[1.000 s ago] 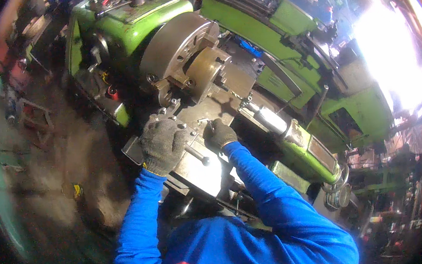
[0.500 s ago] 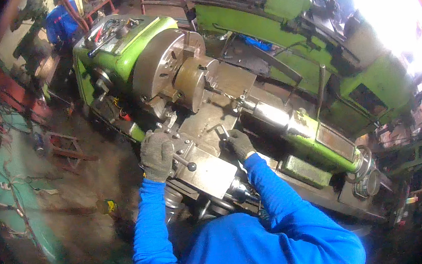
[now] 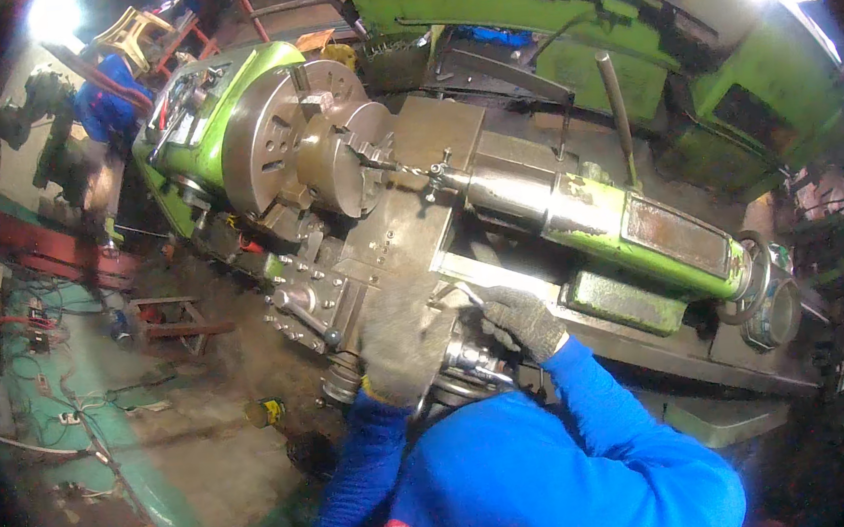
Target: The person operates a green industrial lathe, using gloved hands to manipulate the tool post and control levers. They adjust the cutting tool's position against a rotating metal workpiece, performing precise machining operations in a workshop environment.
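My right hand (image 3: 525, 321), in a grey glove, is closed around a bent, L-shaped metal bar (image 3: 458, 290) just right of the lathe's cross slide. My left hand (image 3: 404, 343), also gloved, is smeared by motion over the slide; its fingers cannot be made out. Left of it sits the tool post (image 3: 296, 297) with its bolts and a black-knobbed lever (image 3: 332, 339). Beyond both hands, the large chuck (image 3: 253, 143) grips a round metal workpiece (image 3: 332, 176). Facing it, a drill bit (image 3: 412, 170) points from the tailstock (image 3: 631, 245).
A handwheel (image 3: 749, 275) is at the tailstock's right end. Behind stands another green machine (image 3: 480, 2). Cables (image 3: 83, 409) run over the floor at left, near a small red stand (image 3: 181, 320). A person in blue (image 3: 110, 100) is at the far left.
My left hand has left the tool post and come right and nearer to me. My right hand has drawn back toward me with the metal bar. The head view has shifted.
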{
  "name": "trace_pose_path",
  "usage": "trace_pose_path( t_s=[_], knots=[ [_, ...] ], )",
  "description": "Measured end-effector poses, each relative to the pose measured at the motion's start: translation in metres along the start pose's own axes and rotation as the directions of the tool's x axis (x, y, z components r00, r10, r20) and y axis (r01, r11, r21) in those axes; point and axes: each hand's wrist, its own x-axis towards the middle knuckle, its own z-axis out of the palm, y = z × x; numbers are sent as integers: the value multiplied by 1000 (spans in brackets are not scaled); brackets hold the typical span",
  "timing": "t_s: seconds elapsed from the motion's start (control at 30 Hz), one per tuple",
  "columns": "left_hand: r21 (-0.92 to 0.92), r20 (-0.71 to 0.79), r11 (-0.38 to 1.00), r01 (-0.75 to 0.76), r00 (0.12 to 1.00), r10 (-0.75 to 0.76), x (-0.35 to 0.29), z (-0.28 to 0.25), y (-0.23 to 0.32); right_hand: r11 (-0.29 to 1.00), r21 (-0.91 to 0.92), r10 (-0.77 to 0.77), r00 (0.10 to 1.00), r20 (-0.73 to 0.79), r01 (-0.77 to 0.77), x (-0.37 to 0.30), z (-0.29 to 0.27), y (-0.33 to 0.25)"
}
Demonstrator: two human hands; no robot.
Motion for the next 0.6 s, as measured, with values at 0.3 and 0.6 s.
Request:
trace_pose_path(
  t_s=[0.3,0.6],
  knots=[
    [180,168,980,-88,984,58,-37,91,-66,987,-118,-83,979,187,106,18,-4,16],
    [-14,340,935,353,881,-328,-4,71,-24,916,-225,-321,944,82,331,43,1,-6]
  ],
)
